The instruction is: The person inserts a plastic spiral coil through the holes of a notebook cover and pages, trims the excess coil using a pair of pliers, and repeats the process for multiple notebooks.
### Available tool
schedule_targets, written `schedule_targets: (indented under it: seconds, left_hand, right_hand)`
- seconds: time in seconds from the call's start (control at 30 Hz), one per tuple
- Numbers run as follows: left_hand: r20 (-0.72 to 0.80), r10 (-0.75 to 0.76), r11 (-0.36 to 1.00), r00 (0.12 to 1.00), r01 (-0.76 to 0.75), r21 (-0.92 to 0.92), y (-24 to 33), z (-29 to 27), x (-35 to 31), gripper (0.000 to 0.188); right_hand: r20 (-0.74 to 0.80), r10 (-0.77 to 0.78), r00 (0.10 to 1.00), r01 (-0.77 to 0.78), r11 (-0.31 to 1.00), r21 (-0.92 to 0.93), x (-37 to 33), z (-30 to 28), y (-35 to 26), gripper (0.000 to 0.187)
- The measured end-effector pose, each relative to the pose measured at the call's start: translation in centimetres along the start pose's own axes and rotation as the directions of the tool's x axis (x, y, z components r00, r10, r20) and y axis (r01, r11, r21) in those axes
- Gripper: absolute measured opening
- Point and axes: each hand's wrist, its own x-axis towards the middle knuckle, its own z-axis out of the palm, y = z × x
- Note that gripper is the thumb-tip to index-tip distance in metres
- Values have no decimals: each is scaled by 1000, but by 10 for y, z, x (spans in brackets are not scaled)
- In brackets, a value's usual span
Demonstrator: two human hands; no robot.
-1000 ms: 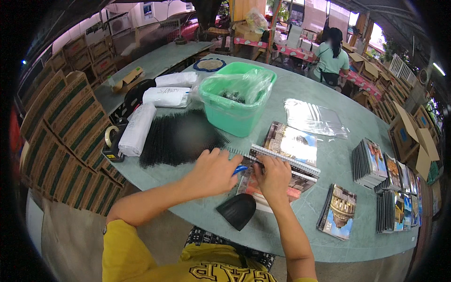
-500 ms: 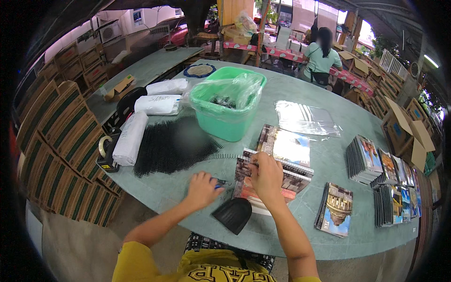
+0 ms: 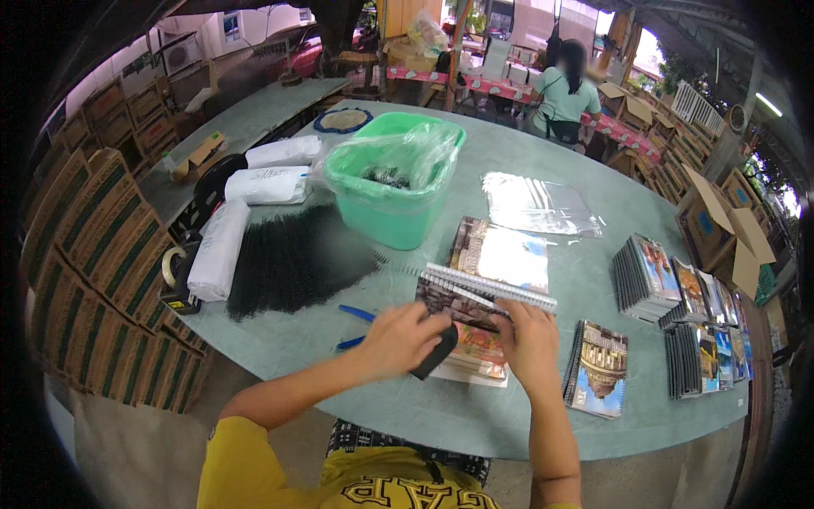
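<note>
A spiral-bound notebook with a dark picture cover is raised at an angle over the other notebooks, its wire binding along the far side. My right hand grips its near right edge between thumb and fingers. Bent and blurred, the fingers of my left hand are at its near left corner; whether they grip it is unclear. Pliers with blue handles lie left of that hand, partly hidden by it. A black rounded piece sits beneath my left fingertips. Beyond the raised notebook lies another notebook with a glossy cover.
A heap of black spiral coils spreads to the left, beside white wrapped rolls and a tape dispenser. Behind stands a green bin lined with plastic. Clear sleeves and stacked notebooks are rightward. A person works farther off.
My left hand has left the pliers on the table and moved right to the notebook. My right hand has shifted to the notebook's near right edge, and the notebook is now tilted up.
</note>
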Motion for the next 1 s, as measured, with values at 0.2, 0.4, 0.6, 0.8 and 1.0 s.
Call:
schedule_targets:
  seconds: [0.2,0.4,0.6,0.8,1.0]
  left_hand:
    - [-516,-116,991,848,62,-121,6,-35,25,30]
    - [-685,-85,995,723,21,-101,11,-49,36,29]
    - [-263,62,986,963,-101,-136,17,-5,18,29]
    - [100,104,980,990,-84,-180,11,14,13,27]
    - [-394,-113,981,912,40,-189,28,-5,40,26]
  right_hand:
    - [33,-7,999,4,997,81,-9,-5,17,15]
    - [-10,-21,1000,22,998,64,-13,-1,20,14]
    - [-35,-55,998,57,996,73,-10,-1,20,13]
    - [-64,-50,997,54,997,59,-9,1,16,11]
    - [-91,-40,995,42,999,21,-14,-2,14,11]
